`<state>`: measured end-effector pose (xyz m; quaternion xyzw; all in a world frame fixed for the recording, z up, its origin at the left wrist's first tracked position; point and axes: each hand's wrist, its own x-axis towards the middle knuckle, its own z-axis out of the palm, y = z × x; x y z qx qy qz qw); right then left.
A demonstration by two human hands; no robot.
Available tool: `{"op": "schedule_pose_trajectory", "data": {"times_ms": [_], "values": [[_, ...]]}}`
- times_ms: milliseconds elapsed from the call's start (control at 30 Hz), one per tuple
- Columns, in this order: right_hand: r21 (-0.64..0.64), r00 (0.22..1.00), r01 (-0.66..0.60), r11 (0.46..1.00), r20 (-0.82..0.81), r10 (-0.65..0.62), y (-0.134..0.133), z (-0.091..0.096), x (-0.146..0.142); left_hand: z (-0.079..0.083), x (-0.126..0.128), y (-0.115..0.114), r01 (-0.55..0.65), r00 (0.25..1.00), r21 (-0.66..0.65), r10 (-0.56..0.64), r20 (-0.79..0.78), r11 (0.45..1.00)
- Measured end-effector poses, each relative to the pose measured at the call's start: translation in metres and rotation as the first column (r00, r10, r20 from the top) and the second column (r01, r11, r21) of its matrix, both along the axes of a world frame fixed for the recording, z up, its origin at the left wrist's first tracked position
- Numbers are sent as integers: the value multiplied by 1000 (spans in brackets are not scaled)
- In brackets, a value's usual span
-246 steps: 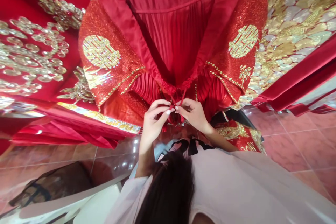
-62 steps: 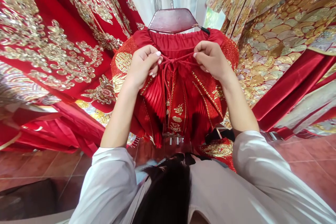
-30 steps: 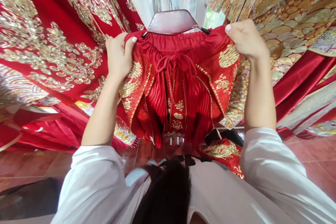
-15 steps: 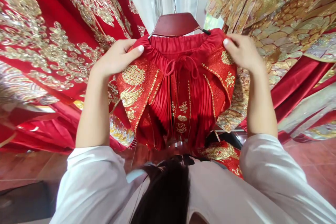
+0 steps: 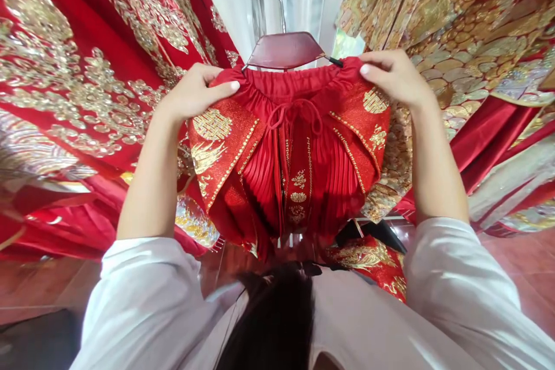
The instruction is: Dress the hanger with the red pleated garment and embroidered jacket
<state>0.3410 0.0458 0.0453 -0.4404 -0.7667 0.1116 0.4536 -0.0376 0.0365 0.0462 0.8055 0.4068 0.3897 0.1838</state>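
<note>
A red pleated skirt (image 5: 338, 170) with gold embroidery and beaded edges hangs in front of me, its gathered waistband stretched between my hands. My left hand (image 5: 195, 92) grips the left end of the waistband, thumb on top and fingers hidden behind the cloth. At the other end, my right hand (image 5: 392, 78) pinches the waistband in the same way, just outside the hanger clip. A dark red hanger (image 5: 284, 50) rises behind the waistband, with a thin metal arm at each side. A drawstring bow (image 5: 281, 115) sits at the skirt's front middle. The skirt's lower part is hidden.
Red garments with heavy gold beading (image 5: 108, 69) hang close on the left. On the right hangs a garment with gold scale patterns (image 5: 442, 63). Another embroidered red cloth (image 5: 373, 263) lies below, by my right forearm. Reddish floor tiles (image 5: 515, 266) show underneath.
The hanger and waistband appear slightly lower and further left. My right hand has shifted a little inward and up, and the right flap's embroidery shows more fully. Both hands keep their hold.
</note>
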Motion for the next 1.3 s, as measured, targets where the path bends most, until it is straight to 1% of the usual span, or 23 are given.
{"op": "schedule_pose_trajectory", "data": {"times_ms": [67, 100, 167, 233, 300, 400, 467, 500, 600, 667, 700, 733, 767, 800, 833, 867, 900, 933, 967, 1000, 1033, 1133, 1300], "values": [[60, 991, -33, 998, 131, 25, -4, 3, -7, 2, 4, -9, -33, 996, 170, 46, -72, 985], [59, 989, -42, 997, 143, 34, -5, 4, -9, 2, 5, -11, -60, 993, 242, 81, -80, 968], [96, 994, -73, 993, 92, 65, -6, 5, -10, 1, 6, -10, -131, 988, 336, 149, -28, 932], [105, 990, -141, 984, 13, 140, -2, 6, -8, -1, 6, -3, -189, 982, 380, 180, 57, 905], [57, 983, -176, 983, -36, 179, 7, 8, -5, -2, 5, 8, -189, 980, 335, 156, 123, 923], [-154, 986, -154, 976, -85, 143, 22, 9, -4, -1, 3, 22, -110, 985, 94, 97, 141, 989], [-271, 986, -143, 952, -120, 114, 29, 8, -6, 2, 1, 28, -82, 988, -48, 87, 124, 995], [-292, 986, -142, 946, -128, 108, 31, 6, -7, 3, 0, 29, -91, 990, -82, 99, 104, 992], [-224, 999, -50, 973, -10, 49, 25, 5, -7, 3, -6, 27, -154, 987, -74, 157, 38, 985], [-43, 984, 113, 993, 140, -106, 13, 5, -5, -2, -8, 17, -245, 968, 106, 248, -24, 964], [90, 956, 210, 974, 191, -224, 4, 5, -6, -7, -8, 9, -315, 942, 248, 334, -36, 916], [226, 915, 302, 926, 202, -348, -5, 3, -8, -14, -5, -1, -401, 896, 404, 443, -12, 822], [351, 870, 380, 856, 178, -460, -16, 0, -13, -22, 1, -13, -484, 835, 539, 548, 49, 690], [453, 831, 429, 781, 140, -538, -27, -5, -20, -32, 9, -26, -552, 771, 624, 624, 128, 554], [527, 814, 435, 730, 116, -570, -37, -12, -29, -44, 20, -40, -601, 719, 659, 666, 198, 453], [573, 819, 405, 713, 120, -562, -46, -20, -41, -56, 34, -54, -608, 706, 669, 676, 211, 427], [595, 839, 347, 725, 149, -523, -54, -28, -55, -68, 49, -66, -597, 721, 647, 671, 172, 475], [598, 862, 275, 753, 194, -468, -59, -36, -69, -80, 64, -75, -560, 757, 602, 646, 93, 570], [585, 878, 206, 785, 243, -412, -61, -44, -82, -90, 79, -82, -544, 774, 539, 633, 24, 644], [567, 887, 158, 809, 279, -368, -60, -51, -94, -98, 92, -86, -543, 772, 485, 634, -32, 686], [550, 891, 132, 825, 299, -341, -58, -56, -105, -104, 103, -86, -553, 763, 433, 642, -80, 712], [520, 909, 108, 847, 294, -296, -41, -66, -119, -109, 122, -72, -605, 716, 329, 676, -173, 725], [495, 952, 9, 869, 261, -159, -3, -73, -99, -103, 126, -53, -561, 737, 237, 609, -292, 793]]}}
